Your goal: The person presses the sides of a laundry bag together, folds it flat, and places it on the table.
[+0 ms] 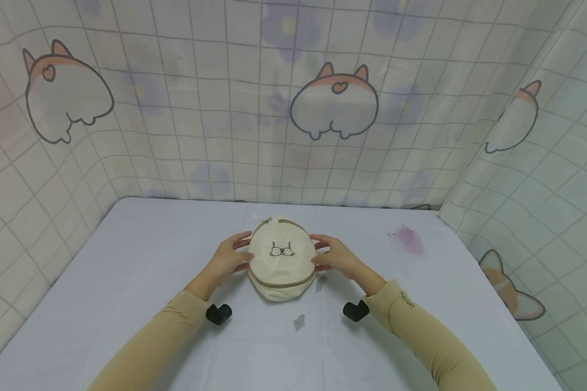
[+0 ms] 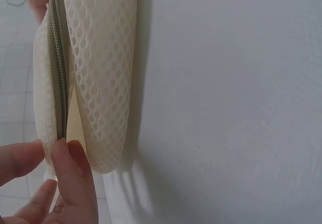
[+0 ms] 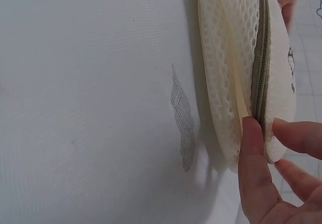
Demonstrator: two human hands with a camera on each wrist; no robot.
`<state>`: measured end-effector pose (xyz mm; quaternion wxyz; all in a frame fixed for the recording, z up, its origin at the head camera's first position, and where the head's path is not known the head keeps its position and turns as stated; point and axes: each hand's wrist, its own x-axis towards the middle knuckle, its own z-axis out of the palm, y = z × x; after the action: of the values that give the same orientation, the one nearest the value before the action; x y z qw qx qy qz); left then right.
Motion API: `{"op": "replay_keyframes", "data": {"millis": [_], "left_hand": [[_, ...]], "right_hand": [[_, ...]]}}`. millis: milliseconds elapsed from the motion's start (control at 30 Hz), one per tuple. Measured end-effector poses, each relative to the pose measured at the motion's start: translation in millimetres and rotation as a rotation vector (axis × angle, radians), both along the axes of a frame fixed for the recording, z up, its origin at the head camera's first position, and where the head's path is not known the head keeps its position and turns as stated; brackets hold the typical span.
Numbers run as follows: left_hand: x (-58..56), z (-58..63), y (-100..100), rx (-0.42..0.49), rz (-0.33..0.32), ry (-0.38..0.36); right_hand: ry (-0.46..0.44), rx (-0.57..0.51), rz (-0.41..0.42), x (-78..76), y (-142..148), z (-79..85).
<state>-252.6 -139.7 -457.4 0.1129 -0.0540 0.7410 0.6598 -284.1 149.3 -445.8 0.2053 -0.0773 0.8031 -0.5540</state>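
Note:
A round cream mesh laundry bag [image 1: 281, 260] with a bra drawn on its lid sits in the middle of the table. My left hand [image 1: 230, 256] pinches its left edge, thumb and fingers on either side of the lid's rim. From the right, my right hand [image 1: 336, 255] pinches the opposite edge the same way. A khaki zipper [image 2: 60, 68] runs round the side, and both wrist views show fingertips right at it. Below the zipper [image 3: 261, 58] the mesh side wall folds inward. The bag's far side is hidden in the wrist views.
The table [image 1: 142, 282] has a white cover with a pink stain [image 1: 407, 240] at the right and grey patches [image 1: 299, 322] near the bag. A curtain [image 1: 235, 108] with a grid and cartoon corgis hangs behind and at both sides. Black wrist mounts [image 1: 219, 314] sit by both cuffs.

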Motion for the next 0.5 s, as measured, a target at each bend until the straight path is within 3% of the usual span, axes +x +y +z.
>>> {"op": "replay_keyframes", "data": {"millis": [500], "left_hand": [[0.7, 2.1, -0.8, -0.042, -0.001, -0.003]], "right_hand": [[-0.007, 0.034, 0.009, 0.2, -2.2, 5.0]]}}
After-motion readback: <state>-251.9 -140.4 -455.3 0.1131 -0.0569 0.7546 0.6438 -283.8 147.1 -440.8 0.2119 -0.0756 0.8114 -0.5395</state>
